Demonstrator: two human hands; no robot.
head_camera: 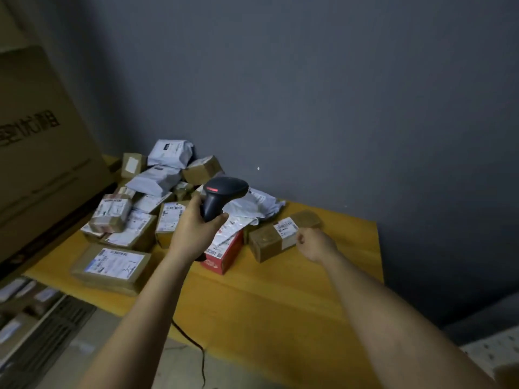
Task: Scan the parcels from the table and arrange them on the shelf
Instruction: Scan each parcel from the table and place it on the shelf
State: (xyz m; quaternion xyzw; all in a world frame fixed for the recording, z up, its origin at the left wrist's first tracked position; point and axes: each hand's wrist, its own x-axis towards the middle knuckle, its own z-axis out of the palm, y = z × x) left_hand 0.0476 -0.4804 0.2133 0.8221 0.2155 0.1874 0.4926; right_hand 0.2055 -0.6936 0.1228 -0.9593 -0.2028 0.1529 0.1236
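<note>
Several parcels lie heaped on a yellow wooden table (275,299): brown boxes, white mailer bags and a red box (224,255). My left hand (196,228) grips a black barcode scanner (222,196) by its handle above the heap; its window glows red. A brown box with a white label (276,234) sits at the right end of the heap. My right hand (316,244) is at that box's near right corner with its fingers curled; I cannot tell whether it grips the box or only touches it.
A large cardboard carton (42,153) stands at the table's left end. Below left, shelf levels (31,313) hold labelled parcels. A grey wall runs behind the table. The scanner's black cable (196,352) hangs off the table's front edge.
</note>
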